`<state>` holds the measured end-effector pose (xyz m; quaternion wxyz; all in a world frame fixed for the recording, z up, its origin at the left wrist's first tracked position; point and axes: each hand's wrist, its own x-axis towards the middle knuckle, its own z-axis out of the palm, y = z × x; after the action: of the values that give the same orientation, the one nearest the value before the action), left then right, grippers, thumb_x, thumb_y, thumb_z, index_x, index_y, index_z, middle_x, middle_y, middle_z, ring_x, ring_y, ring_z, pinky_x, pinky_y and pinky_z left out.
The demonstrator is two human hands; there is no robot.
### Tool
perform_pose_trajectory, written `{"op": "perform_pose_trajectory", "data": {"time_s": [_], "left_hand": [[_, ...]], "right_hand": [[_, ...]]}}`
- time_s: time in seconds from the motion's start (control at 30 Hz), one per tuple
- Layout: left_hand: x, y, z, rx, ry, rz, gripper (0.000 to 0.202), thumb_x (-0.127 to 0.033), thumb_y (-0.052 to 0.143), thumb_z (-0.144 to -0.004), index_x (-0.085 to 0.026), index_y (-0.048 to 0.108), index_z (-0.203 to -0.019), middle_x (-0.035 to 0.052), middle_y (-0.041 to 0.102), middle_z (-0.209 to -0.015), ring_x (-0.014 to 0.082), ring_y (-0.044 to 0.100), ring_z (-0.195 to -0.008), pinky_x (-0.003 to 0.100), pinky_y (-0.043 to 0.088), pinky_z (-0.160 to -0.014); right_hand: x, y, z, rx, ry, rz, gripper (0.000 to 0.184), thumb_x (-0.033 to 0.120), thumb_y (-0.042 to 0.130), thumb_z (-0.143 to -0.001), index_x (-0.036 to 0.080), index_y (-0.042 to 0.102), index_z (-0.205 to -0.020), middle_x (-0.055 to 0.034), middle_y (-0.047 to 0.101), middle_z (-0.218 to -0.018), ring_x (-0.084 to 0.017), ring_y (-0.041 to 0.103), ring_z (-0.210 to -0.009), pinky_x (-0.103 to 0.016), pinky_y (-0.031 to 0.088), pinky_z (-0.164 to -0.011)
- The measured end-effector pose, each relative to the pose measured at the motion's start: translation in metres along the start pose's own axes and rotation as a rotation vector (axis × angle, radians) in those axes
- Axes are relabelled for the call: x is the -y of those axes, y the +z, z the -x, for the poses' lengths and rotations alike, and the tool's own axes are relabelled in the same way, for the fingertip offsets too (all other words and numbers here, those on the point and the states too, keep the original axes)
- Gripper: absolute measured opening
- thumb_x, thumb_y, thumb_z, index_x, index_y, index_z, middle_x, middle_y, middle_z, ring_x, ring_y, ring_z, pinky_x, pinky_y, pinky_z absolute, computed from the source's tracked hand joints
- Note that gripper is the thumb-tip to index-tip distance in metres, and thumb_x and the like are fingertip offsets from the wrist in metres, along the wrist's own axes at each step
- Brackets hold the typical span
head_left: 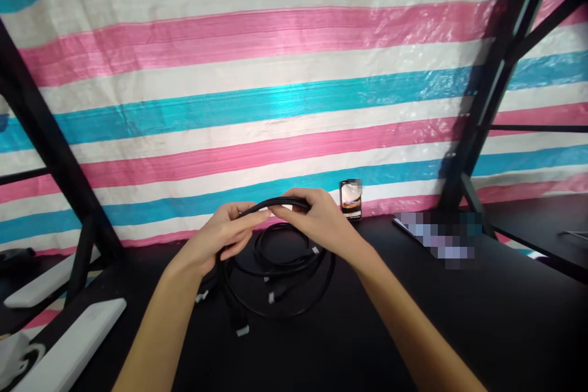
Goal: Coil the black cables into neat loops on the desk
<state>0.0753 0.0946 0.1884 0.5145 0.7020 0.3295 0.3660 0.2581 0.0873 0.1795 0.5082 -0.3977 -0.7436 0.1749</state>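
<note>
A looped black cable [275, 201] is held up by both hands above the black table [367, 331]. My left hand [232, 233] is closed round the loop's left side, and my right hand [312, 211] grips its upper right part. The thumbs nearly meet at the top of the loop. Below them hangs a plug [239, 323] with a pale end. More coiled black cable [280, 245] lies behind and beneath the hands, with a light-tipped connector [274, 296] showing. I cannot tell where the held cable parts from the coils below.
A phone [351, 201] stands upright against the striped sheet [275, 104]. To the right lies a flat, partly blurred item [432, 236]. A white power strip [76, 343] is at the left edge. Black metal posts [496, 86] rise on both sides.
</note>
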Motion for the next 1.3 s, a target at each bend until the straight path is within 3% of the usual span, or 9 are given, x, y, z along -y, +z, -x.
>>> {"op": "perform_pose_trajectory", "data": {"time_s": [0.1,0.27,0.4,0.57,0.77,0.87,0.97,1.07,1.3], "left_hand": [[0.0,-0.004,0.001,0.04,-0.03,-0.005,0.036,-0.044,0.064,-0.079,-0.019,0.048,-0.058,-0.01,0.022,-0.038,0.0024,0.014,-0.03,0.023,0.005,-0.038],[-0.007,-0.012,0.004,-0.266,0.136,0.138,0.045,-0.039,0.071,-0.075,-0.019,0.038,-0.051,-0.0099,0.018,-0.039,0.0017,0.011,-0.032,0.021,0.009,-0.035],[-0.012,-0.016,0.004,-0.467,0.256,0.541,0.042,-0.031,0.062,-0.083,-0.02,0.035,-0.054,-0.0094,0.016,-0.041,0.0036,0.011,-0.03,0.02,0.013,-0.03],[-0.008,0.0,-0.005,-0.608,0.34,0.599,0.042,-0.021,0.058,-0.083,-0.019,0.029,-0.053,-0.0087,0.018,-0.039,0.0046,0.013,-0.031,0.02,0.016,-0.031],[0.003,0.029,-0.014,-0.453,0.249,0.431,0.049,-0.03,0.061,-0.081,-0.02,0.025,-0.048,-0.0068,0.018,-0.044,0.0077,0.032,-0.04,0.021,0.032,-0.043],[0.014,0.037,-0.019,-0.486,0.19,0.265,0.042,-0.038,0.062,-0.081,-0.021,0.043,-0.048,-0.0013,0.044,-0.054,0.0159,0.056,-0.074,0.026,0.043,-0.075],[0.027,0.046,-0.026,-0.61,0.162,0.227,0.018,-0.038,0.065,-0.078,-0.021,0.062,-0.075,0.0007,0.061,-0.083,0.019,0.056,-0.095,0.029,0.038,-0.088],[0.037,0.059,-0.032,-0.542,0.049,0.392,0.026,-0.04,0.069,-0.075,-0.022,0.061,-0.093,0.0012,0.061,-0.095,0.0192,0.056,-0.098,0.028,0.041,-0.085],[0.03,0.073,-0.031,-0.234,-0.292,1.053,0.024,-0.033,0.057,-0.085,-0.014,0.057,-0.071,0.0028,0.058,-0.064,0.0138,0.058,-0.059,0.026,0.046,-0.059]], "right_hand": [[0.003,-0.005,0.002,0.02,-0.016,-0.072,0.015,0.03,0.068,-0.076,0.016,0.07,-0.079,-0.0012,0.064,-0.071,-0.014,0.054,-0.066,-0.024,0.037,-0.059],[0.009,-0.01,0.004,-0.027,0.092,-0.199,0.027,0.039,0.068,-0.076,0.017,0.059,-0.064,0.0062,0.036,-0.051,-0.008,0.031,-0.048,-0.023,0.023,-0.046],[0.006,0.0,0.001,-0.101,0.208,-0.583,0.041,0.045,0.067,-0.076,0.02,0.041,-0.056,0.0077,0.028,-0.051,-0.007,0.027,-0.046,-0.024,0.022,-0.045],[0.004,0.019,-0.001,-0.28,0.292,-1.014,0.045,0.033,0.068,-0.07,0.022,0.029,-0.05,0.0096,0.02,-0.048,-0.006,0.021,-0.039,-0.023,0.019,-0.039],[0.004,0.0,-0.006,-0.54,0.309,-1.15,0.05,0.021,0.061,-0.067,0.021,0.016,-0.046,0.0097,0.01,-0.044,-0.005,0.003,-0.04,-0.026,0.003,-0.036],[0.004,-0.009,-0.007,-0.559,0.265,-1.219,0.052,0.019,0.057,-0.068,0.02,0.009,-0.049,0.0085,0.007,-0.043,-0.006,0.002,-0.039,-0.026,0.004,-0.035],[0.004,-0.009,-0.005,-0.546,0.179,-1.221,0.054,0.02,0.057,-0.069,0.019,0.007,-0.05,0.0075,0.007,-0.043,-0.006,0.005,-0.038,-0.025,0.007,-0.034],[0.002,-0.003,-0.003,-0.531,0.096,-1.154,0.057,0.027,0.06,-0.071,0.019,0.007,-0.05,0.0071,0.009,-0.042,-0.006,0.008,-0.036,-0.025,0.009,-0.034],[-0.001,0.014,-0.001,-0.446,0.037,-1.093,0.061,0.038,0.06,-0.074,0.02,0.009,-0.047,0.0072,0.01,-0.043,-0.006,0.009,-0.037,-0.025,0.012,-0.035]]}}
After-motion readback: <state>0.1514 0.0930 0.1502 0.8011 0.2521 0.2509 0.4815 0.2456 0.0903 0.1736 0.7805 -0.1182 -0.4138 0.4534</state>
